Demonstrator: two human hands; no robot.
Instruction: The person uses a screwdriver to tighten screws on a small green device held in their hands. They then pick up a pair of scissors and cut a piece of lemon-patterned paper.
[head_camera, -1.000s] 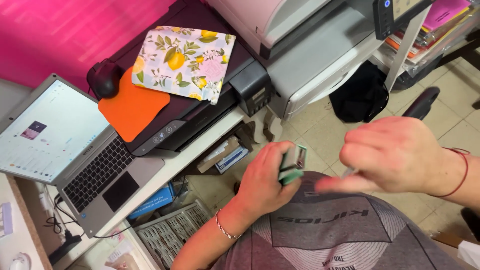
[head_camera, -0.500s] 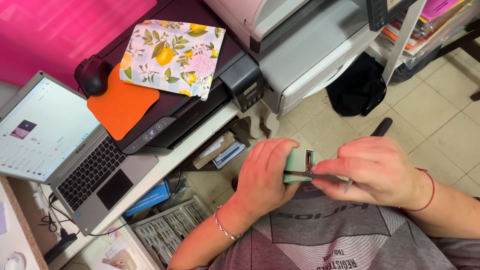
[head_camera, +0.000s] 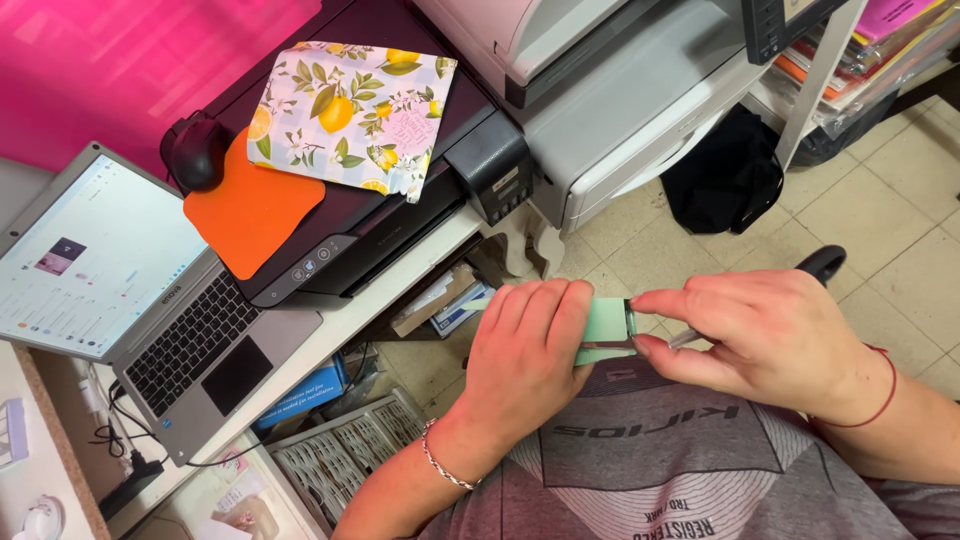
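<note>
Looking down from the head camera, the left hand (head_camera: 525, 365) is closed around a small pale green rectangular block (head_camera: 607, 325), fingers curled over its near end, holding it above the lap, over a grey printed T-shirt (head_camera: 660, 470). The right hand (head_camera: 770, 340) pinches a thin silvery metal tool (head_camera: 684, 339) between thumb and forefinger, its tip touching the block's right end where a dark edge shows. What the tool is doing at that edge is too small to tell; by the look of it, the work on the block is under way, not finished, since both hands are engaged on it.

Beyond the hands, a white desk edge (head_camera: 330, 335) carries an open silver laptop (head_camera: 130, 300) at its left end and a black printer (head_camera: 370, 215) beside it. On the printer lie an orange mouse pad (head_camera: 250, 210), a black mouse (head_camera: 197, 155) and a lemon-patterned fabric pouch (head_camera: 350, 115). A white plastic basket (head_camera: 340, 460) sits below the desk.
</note>
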